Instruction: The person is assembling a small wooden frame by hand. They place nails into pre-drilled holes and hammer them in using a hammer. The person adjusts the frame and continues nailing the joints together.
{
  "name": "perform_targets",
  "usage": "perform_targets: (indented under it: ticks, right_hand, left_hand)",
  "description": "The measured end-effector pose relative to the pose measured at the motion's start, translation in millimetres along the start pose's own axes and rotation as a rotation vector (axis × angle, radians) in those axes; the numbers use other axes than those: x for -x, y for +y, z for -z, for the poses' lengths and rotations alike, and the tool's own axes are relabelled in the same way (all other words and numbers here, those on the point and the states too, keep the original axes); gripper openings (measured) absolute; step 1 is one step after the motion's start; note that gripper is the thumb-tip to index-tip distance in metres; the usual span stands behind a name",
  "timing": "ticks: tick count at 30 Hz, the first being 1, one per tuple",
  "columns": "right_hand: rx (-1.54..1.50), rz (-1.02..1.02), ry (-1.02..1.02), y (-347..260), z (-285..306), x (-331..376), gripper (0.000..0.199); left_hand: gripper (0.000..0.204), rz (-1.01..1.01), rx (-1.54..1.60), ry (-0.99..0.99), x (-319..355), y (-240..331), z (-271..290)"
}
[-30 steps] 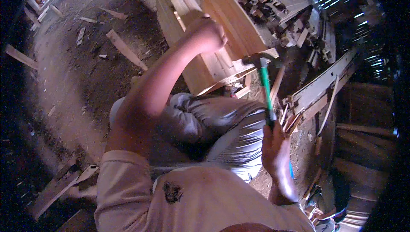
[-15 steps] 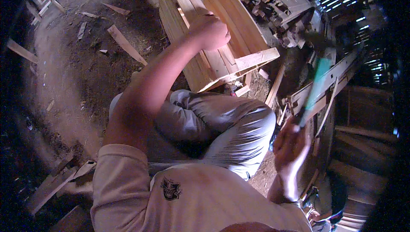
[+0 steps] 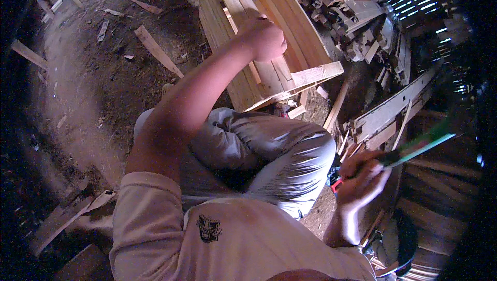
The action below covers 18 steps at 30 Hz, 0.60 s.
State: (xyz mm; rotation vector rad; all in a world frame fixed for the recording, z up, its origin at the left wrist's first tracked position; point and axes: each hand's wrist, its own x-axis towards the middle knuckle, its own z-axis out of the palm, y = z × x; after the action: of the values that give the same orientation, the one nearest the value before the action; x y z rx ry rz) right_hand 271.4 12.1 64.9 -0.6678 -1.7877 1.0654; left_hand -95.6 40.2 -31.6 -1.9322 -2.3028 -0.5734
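Observation:
A pale wooden slatted crate [image 3: 317,75] lies on the ground in front of my knees. My left hand [image 3: 266,39] is closed in a fist on the boards along its upper side; whatever the fingers pinch is hidden. Off to the right, my right hand [image 3: 363,177] grips a hammer [image 3: 420,149] by its green handle, well apart from the crate. The handle points outward to the right and is blurred. Its head is lost in the dark there.
Offcuts and a thin wood strip [image 3: 157,49] lie on the dirt floor at the left. A heap of wood scraps [image 3: 339,9] rises behind the crate. A long plank [image 3: 393,102] slants at the right, near a dark board wall [image 3: 435,185].
The hammer has swung from upright to pointing right, away from the crate. My right hand has turned with it and shifted slightly right. My left hand stays closed on the crate boards.

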Motion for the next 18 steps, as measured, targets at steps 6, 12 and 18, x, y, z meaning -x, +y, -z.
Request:
perform_targets:
  ticks: [6, 12, 18]
  right_hand:
    - [0.717, -0.089, -0.261, 15, 26, 2, 0.023]
    - [0.055, -0.279, -0.003, 10, 15, 7, 0.03]
    - [0.667, -0.09, -0.245, 9, 19, 0, 0.025]
  left_hand:
    - [0.042, 0.015, -0.052, 0.044, 1, -3, -4]
    - [0.042, 0.002, 0.009, 0.114, -2, -4, -20]
    - [0.039, 0.049, 0.024, 0.111, 1, -1, -11]
